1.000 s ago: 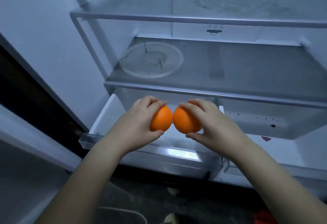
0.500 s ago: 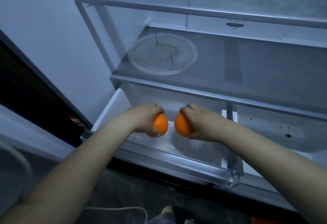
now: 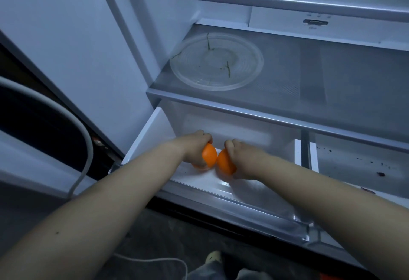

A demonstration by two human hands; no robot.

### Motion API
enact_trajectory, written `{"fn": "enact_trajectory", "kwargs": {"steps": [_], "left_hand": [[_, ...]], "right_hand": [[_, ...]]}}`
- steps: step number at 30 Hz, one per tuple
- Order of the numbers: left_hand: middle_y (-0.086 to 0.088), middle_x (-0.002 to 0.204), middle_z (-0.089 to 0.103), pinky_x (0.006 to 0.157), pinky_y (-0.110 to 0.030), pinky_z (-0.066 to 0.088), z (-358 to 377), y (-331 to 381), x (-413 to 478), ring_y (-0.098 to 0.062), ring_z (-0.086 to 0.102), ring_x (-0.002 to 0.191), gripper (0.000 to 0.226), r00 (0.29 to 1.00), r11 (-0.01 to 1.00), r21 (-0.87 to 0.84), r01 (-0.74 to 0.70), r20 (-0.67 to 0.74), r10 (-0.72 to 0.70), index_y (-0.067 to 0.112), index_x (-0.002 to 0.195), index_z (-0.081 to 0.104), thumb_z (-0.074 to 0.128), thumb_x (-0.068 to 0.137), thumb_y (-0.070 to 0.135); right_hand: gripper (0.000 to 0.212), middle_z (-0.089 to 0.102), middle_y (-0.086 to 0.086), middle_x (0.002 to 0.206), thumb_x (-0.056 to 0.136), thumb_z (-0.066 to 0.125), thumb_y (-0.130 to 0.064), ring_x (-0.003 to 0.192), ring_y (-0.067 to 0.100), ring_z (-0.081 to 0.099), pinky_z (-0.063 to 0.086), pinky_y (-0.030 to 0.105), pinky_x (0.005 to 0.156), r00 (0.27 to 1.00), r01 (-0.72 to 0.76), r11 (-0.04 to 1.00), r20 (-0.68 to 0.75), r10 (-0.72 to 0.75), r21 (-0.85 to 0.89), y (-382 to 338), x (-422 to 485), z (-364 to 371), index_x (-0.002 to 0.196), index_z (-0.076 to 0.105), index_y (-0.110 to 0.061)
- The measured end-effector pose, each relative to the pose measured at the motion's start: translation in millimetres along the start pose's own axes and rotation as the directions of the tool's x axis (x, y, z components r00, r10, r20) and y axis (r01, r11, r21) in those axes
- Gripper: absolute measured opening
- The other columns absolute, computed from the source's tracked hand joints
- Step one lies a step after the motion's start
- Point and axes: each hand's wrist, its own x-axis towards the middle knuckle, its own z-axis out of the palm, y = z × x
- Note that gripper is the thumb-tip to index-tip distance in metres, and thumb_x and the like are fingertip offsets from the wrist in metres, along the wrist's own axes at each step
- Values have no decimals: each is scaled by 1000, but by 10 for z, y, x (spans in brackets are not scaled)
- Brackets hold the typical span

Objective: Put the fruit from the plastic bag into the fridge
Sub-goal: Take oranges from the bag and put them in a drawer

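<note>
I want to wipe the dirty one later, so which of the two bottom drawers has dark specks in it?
The right drawer: dark specks dot its floor. The left drawer, where both hands hold oranges, looks clean.

Dim, bluish light fills the scene. A pale wall (image 3: 66,36) stands at the left, with a white cable (image 3: 85,147) curving before a dark gap. Below lies a dark grey floor (image 3: 155,235).
</note>
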Motion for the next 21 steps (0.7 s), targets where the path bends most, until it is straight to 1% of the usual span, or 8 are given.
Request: {"fn": "enact_trajectory", "kwargs": {"steps": [2, 5, 7, 10, 14, 17, 19, 21], "left_hand": [[-4, 132, 41, 86, -34, 44, 34, -19, 22, -27, 49, 113, 73, 1000, 1000, -19, 11, 22, -11, 22, 135, 36, 75, 74, 35], [-5, 133, 39, 84, -32, 42, 69, -15, 61, -28, 48, 114, 72, 1000, 1000, -19, 9, 11, -9, 21, 135, 35, 73, 75, 34], [-7, 134, 38, 86, -33, 42, 89, -5, 84, -29, 48, 115, 72, 1000, 1000, -14, 10, -6, -11, 20, 135, 34, 72, 76, 33], [-7, 135, 37, 85, -32, 40, 105, -1, 97, -29, 47, 116, 73, 1000, 1000, -15, 21, -12, -22, 18, 136, 33, 72, 76, 35], [-7, 139, 34, 86, -32, 39, 112, 1, 102, -29, 45, 120, 81, 999, 999, -19, 34, -3, -34, 19, 141, 28, 73, 75, 37], [-5, 145, 29, 92, -34, 40, 88, 21, 67, -29, 40, 127, 90, 999, 999, -15, 49, 4, -49, 20, 146, 20, 72, 75, 41], [-5, 148, 26, 95, -34, 38, 30, 55, -2, -27, 37, 130, 91, 997, 998, 1, 63, -41, -63, 20, 148, 16, 67, 78, 46], [-5, 150, 25, 97, -36, 38, -51, 96, -104, -26, 37, 131, 85, 989, 997, 15, 71, -128, -68, 20, 148, 19, 61, 81, 51]], "right_hand": [[67, 43, 15, 127, 76, 73, -23, 113, 30, 49, 38, 30, 75, 1000, 1, 1000, -4, -2, -6, -17, 26, 49, 127, 32, -8], [66, 41, 17, 131, 80, 70, -21, 116, 31, 47, 42, 33, 82, 1000, -9, 1000, 7, 9, -1, -36, 68, 87, 130, 30, -6], [65, 40, 17, 131, 80, 69, -18, 117, 31, 47, 41, 33, 82, 1000, -16, 1000, 9, 16, 27, -26, 89, 82, 130, 29, -6], [64, 41, 17, 130, 81, 68, -20, 117, 31, 46, 40, 33, 80, 1000, -23, 998, -5, 23, 53, -10, 101, 85, 130, 30, -7], [74, 39, 16, 134, 80, 70, -25, 119, 31, 45, 43, 37, 89, 1000, -23, 999, -5, 23, 44, -9, 117, 123, 137, 25, -9], [83, 36, 14, 139, 77, 72, -30, 124, 30, 41, 44, 40, 95, 1000, -31, 998, -4, 31, 54, -8, 95, 96, 141, 23, -10], [81, 35, 13, 139, 78, 70, -33, 126, 29, 38, 42, 40, 96, 999, -13, 998, -41, 15, 58, -16, 35, 46, 141, 24, -9], [73, 37, 12, 138, 82, 64, -36, 127, 28, 37, 41, 38, 94, 992, 22, 999, -121, -17, 42, -33, -63, -29, 139, 27, -10]]}}
